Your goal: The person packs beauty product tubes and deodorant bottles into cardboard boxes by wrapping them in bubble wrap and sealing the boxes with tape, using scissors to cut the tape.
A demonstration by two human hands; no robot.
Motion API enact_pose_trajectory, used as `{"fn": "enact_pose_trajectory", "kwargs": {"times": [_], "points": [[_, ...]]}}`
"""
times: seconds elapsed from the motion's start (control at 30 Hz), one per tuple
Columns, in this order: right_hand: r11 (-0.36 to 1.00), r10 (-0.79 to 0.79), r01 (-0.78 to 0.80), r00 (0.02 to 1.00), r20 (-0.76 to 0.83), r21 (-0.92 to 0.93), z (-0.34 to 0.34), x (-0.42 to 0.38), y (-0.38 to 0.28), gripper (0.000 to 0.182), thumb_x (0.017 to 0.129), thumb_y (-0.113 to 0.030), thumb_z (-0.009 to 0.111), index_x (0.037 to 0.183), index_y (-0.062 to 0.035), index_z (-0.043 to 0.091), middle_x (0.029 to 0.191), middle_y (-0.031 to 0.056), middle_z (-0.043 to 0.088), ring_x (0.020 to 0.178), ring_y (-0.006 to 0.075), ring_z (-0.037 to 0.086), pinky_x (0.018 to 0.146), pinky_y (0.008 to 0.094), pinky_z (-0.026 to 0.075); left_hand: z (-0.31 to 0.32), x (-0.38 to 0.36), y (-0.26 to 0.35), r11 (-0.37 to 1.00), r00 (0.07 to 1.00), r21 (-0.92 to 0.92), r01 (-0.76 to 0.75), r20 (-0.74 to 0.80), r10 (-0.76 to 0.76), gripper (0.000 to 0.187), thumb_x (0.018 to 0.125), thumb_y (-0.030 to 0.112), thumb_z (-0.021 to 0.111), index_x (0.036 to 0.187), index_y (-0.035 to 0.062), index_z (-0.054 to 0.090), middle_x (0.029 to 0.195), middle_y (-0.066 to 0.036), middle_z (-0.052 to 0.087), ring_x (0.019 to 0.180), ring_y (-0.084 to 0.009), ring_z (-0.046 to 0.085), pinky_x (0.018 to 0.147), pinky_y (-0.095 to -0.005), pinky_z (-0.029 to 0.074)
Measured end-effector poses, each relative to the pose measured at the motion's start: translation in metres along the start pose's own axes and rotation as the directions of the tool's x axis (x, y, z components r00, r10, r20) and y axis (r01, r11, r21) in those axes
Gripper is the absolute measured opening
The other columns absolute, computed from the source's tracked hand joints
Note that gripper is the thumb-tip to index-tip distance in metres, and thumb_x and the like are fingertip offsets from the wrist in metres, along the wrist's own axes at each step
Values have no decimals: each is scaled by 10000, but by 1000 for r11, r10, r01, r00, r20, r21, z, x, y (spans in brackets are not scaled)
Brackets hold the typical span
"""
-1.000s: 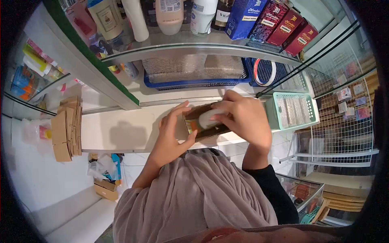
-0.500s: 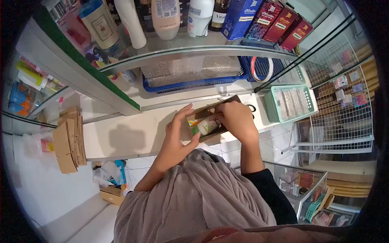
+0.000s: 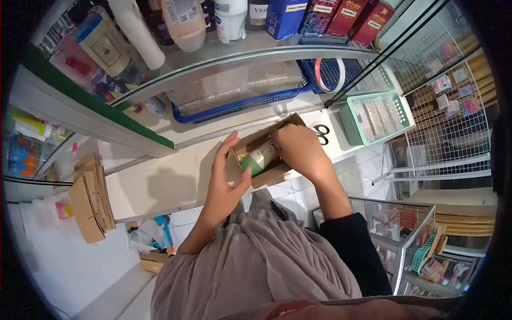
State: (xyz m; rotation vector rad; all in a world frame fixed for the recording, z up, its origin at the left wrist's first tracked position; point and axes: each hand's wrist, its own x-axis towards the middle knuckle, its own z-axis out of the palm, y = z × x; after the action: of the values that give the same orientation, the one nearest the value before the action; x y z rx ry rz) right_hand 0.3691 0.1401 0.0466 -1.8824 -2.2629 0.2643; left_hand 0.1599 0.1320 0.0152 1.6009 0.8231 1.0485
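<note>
A small open cardboard box (image 3: 274,175) sits at the front edge of the white counter (image 3: 184,178). Inside it lies a white and green tube or packet (image 3: 260,159), slanted. My left hand (image 3: 226,173) holds the box's left end, thumb at the near side and fingers along the far side. My right hand (image 3: 300,149) reaches in at the right end with bent fingers on the upper end of the white and green item; the fingertips are partly hidden. Black scissor handles (image 3: 321,134) show just right of my right hand.
A green basket (image 3: 352,124) with bubble-wrapped items stands right. Behind the glass is a blue basket (image 3: 186,116) of bubble wrap. Flattened cardboard (image 3: 88,200) leans at the counter's left end. Bottles and boxes line the glass shelf (image 3: 213,57) above.
The view has shifted and turned slightly. The white and green item now shows more of itself, slanting up toward my right hand. More of the scissor handles is visible.
</note>
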Motion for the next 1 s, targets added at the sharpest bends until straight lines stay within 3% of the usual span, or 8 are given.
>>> {"fn": "enact_pose_trajectory", "kwargs": {"times": [0.17,0.3,0.43,0.53,0.63,0.73,0.87,1.0], "points": [[998,-5,1,998,65,56,-5,2,2,113,777,-109,672,797,1,654,782,206,647,801,391,648,729,466,514,2,1,-4,999,999,24,42,-12,-41,589,851,-24,554,1404,31,360,1521,-191,338,1413,-295,320,1166,-417,219],[972,-86,118,983,-161,204,-27,-12,9,150,841,-113,671,841,35,649,903,203,667,771,333,675,666,417,536,7,-1,-13,999,996,44,-23,-88,27,591,857,11,560,1413,18,357,1517,-191,344,1411,-296,322,1166,-415,220],[651,156,63,964,-215,756,-59,-30,29,216,912,-168,661,1014,21,673,911,133,678,771,204,673,673,274,527,19,-1,-27,991,975,-94,-91,-210,69,644,874,101,558,1460,8,307,1501,-193,360,1402,-291,328,1167,-411,214],[596,222,77,941,-256,800,-37,-26,61,149,926,-101,615,1011,15,655,960,101,668,872,162,652,734,273,522,35,3,-32,975,935,-184,-123,-352,52,677,907,227,539,1480,-7,265,1498,-210,357,1393,-287,331,1167,-408,202],[414,131,236,940,-314,879,-3,-17,77,199,930,-68,574,1125,-28,592,1210,92,568,1152,193,544,928,312,467,48,8,-34,958,894,-256,-129,-448,1,689,925,300,524,1484,-6,260,1492,-220,360,1394,-285,326,1169,-401,191],[401,157,255,927,-340,880,-1,-13,67,194,907,-69,592,1098,-39,599,1235,103,553,1214,235,500,998,349,415,56,11,-32,946,871,-305,-114,-488,-52,705,927,341,524,1485,-1,262,1491,-220,361,1400,-288,317,1172,-397,184],[799,-403,508,850,-340,323,-41,0,64,328,824,-164,688,1129,-90,594,1344,137,491,1316,343,410,1083,467,287,59,10,-40,958,867,-272,-95,-494,-55,769,901,457,523,1492,33,274,1510,-178,354,1424,-259,284,1173,-400,208],[864,-474,484,874,-101,135,-53,4,45,641,653,-429,825,1158,-104,603,1456,119,401,1396,366,294,1083,591,245,60,8,-48,956,878,-276,-96,-476,-50,809,896,486,515,1498,16,248,1537,-154,303,1429,-257,272,1172,-393,213]]}}
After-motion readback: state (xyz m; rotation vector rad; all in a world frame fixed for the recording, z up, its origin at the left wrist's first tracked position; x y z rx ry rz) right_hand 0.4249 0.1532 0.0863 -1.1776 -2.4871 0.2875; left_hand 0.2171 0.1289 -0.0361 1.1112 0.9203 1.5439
